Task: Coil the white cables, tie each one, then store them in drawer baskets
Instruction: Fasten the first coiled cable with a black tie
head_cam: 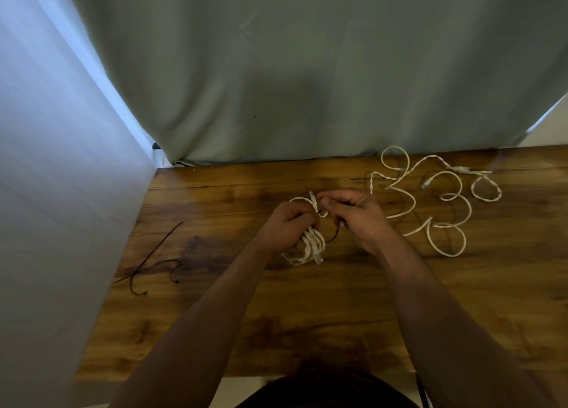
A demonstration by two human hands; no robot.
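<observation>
This looks like a plain indoor room, a home or a small office, with one corner screened off as a makeshift work spot; the view does not settle which. The table [307, 315] has a dark, knotty wood-grain top of the kind seen on household or office furniture. Its far edge meets a grey-green cloth [307, 69] that hangs in soft folds like a curtain, and a pale sheet [61, 192] closes off the left side. Loose white cables [430, 204] and a few thin black ties [153, 263] lie on the table, small everyday clutter, and a strip of pale floor [252, 386] shows below its near edge.
</observation>
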